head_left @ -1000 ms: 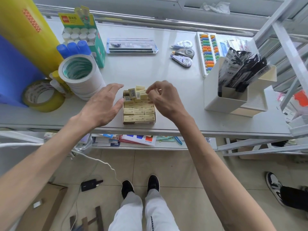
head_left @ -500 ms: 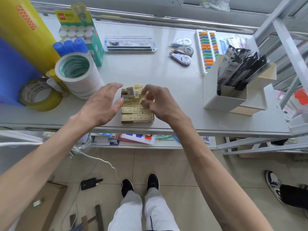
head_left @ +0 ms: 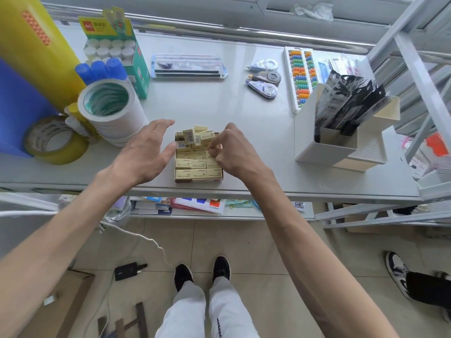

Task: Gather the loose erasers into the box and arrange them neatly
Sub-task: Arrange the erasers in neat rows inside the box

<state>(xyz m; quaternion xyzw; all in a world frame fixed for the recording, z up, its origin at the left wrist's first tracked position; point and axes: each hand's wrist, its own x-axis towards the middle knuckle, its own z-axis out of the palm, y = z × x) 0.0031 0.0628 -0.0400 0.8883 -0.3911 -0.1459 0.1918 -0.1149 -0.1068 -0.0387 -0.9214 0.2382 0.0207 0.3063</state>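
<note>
Grip of right hand (head_left: pixel 238 156) on eraser (head_left: pixel 209 154)

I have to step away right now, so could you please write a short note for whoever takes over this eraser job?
Left hand: open, fingers straight, beside the box's left side.
Right hand: fingers curled, apparently pinching an eraser at the box's right side.
Done: the front rows lie flat and neat in the box.
Left: a jumbled pile sits on top at the box's far end; lay those flat in rows.
</note>
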